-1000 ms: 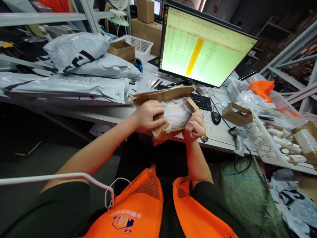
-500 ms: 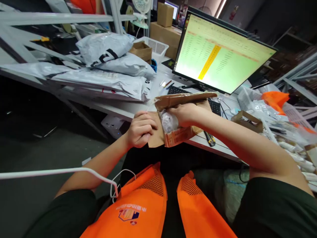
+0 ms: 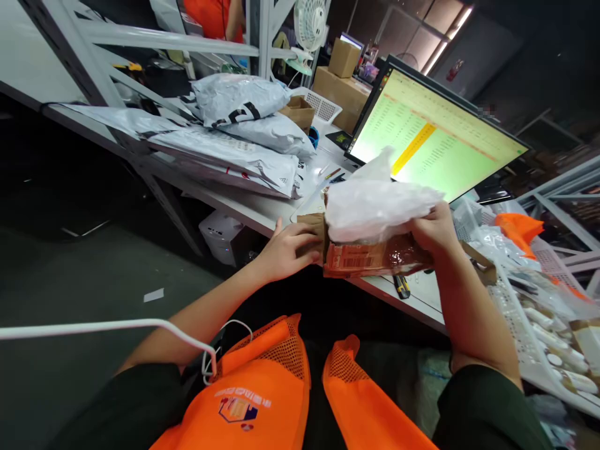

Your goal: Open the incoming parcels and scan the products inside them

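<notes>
A torn-open cardboard box [image 3: 352, 259] with a printed barcode label sits at the desk's front edge. My left hand [image 3: 293, 249] grips its left end flap, thumb raised away from the fingers. Just above the box's opening is a white plastic-wrapped package [image 3: 375, 209], lying lengthwise along it. Its right end is in my right hand [image 3: 435, 228], which is closed around the wrapping. The package hides the inside of the box, and whether its lower side still touches the box I cannot tell.
White mailing bags [image 3: 244, 100] are piled on the desk at the left. Behind the box stands a monitor [image 3: 435, 131]. A yellow-black utility knife [image 3: 402, 286] lies by the front edge. White baskets [image 3: 510, 312] with small goods are at the right. A white cable [image 3: 117, 324] crosses the lower left.
My right hand, which was inside the box, has come up and to the right with the white package. My left hand has shifted right with the flap.
</notes>
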`<state>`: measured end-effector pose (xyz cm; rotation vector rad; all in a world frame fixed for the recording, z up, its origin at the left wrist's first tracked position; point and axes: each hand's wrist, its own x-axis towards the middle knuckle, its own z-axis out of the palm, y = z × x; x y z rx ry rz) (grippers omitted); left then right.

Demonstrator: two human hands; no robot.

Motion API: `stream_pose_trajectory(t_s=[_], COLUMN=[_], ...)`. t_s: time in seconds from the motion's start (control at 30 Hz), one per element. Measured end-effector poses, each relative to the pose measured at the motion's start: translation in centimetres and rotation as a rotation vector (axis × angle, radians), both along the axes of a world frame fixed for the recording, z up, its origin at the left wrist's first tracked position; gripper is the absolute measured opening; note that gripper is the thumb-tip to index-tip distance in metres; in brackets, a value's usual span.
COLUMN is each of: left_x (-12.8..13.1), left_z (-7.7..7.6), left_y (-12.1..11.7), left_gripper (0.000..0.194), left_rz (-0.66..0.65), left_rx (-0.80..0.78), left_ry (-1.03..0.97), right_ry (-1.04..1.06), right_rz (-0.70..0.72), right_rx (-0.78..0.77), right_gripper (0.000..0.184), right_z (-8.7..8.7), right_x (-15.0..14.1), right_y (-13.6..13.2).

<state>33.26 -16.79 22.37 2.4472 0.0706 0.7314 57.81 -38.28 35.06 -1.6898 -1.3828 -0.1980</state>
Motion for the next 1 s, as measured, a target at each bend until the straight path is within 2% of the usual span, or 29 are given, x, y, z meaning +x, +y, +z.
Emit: stream_pose_trajectory(t_s=[0.1,0.17,0.27,0.37,0.47,0.6,0.7,0.77,0.87,0.93,1.0], left_x=[0.5,0.8,1.8,3.5,5.8,8.4,9.7,10.6,12.4,13.9,15.2], left_z=[0.6,1.4,3.0,4.8,6.2,7.9,9.9,11.3,12.6,12.4,11.5], left_y=[-0.7,-1.4,-1.7,-0.5,1.8,4.2,4.0,3.0,1.7,1.2,1.1], left_gripper=[0.033,0.033,0.033,0.032,0.031,0.034,0.037,0.035,0.033,0.040,0.053], left_rz=[0.014,0.085,0.217,0.317,0.328,0.289,0.329,0.265,0.009,-0.185,-0.340], left_rx=[0.044,0.104,0.222,0.332,0.372,0.294,0.159,0.069,-0.035,-0.097,-0.139], left_ry=[0.018,0.003,-0.019,-0.018,0.051,0.164,0.056,-0.078,-0.103,0.027,0.115], right_ry=[0.178,0.292,0.403,0.472,0.562,0.697,0.862,1.009,1.176,1.267,1.366], right_rz=[-0.080,-0.047,0.036,0.092,0.167,0.345,0.513,0.615,0.653,0.644,0.649], right_rx=[0.344,0.534,0.713,0.814,0.854,0.866,0.901,0.930,0.993,1.068,1.118], right_gripper=[0.025,0.032,0.040,0.043,0.045,0.043,0.033,0.034,0.042,0.042,0.042], right_z=[-1.4,-2.0,-1.9,-0.9,0.4,2.3,3.7,4.5,5.2,5.2,4.7], right_x=[1.4,2.0,2.5,3.3,5.0,7.2,7.3,6.6,5.0,4.0,3.3], right_y=[0.4,1.3,2.8,4.2,5.5,6.5,6.2,5.7,4.9,4.5,4.3])
